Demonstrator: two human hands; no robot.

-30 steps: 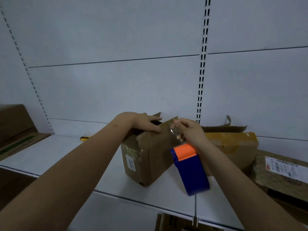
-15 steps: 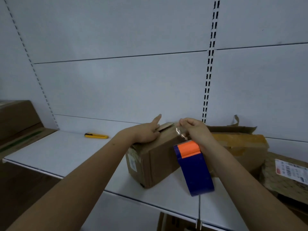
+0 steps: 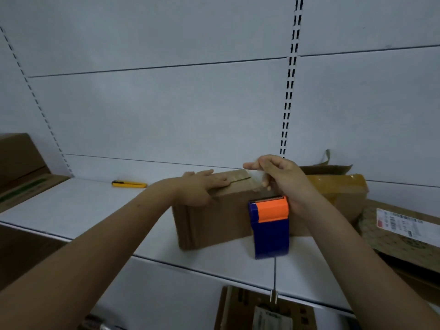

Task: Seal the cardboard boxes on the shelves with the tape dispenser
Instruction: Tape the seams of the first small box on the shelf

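On the white shelf, near its front lip, I see the cardboard box with its top flaps down and a dark seam running along the top. The box is slightly blurred. My left hand lies flat on the box's top left corner, fingers straight and spread, pressing the flap; the thumb hangs over the near face. My right hand is above the box's right end, fingers curled, pinching what looks like a strip of clear tape stretched over the top. The tape dispenser, blue with an orange cap, hangs just below this hand, in front of the box's near face. I cannot tell whether the palm grips it or it hangs only from the tape.

Edges and room:
- Left of the box: open shelf surface up to a yellow utility knife, which lies near the back wall, well apart from the box.
- Right of the box: a second, taped box stands just beside it, behind my right wrist; whether they touch is hidden.
- Far right: a flat parcel with a label overhangs the shelf edge.
- Far left: a large carton at the shelf's end.
- Below the shelf lip: another box, partly seen.
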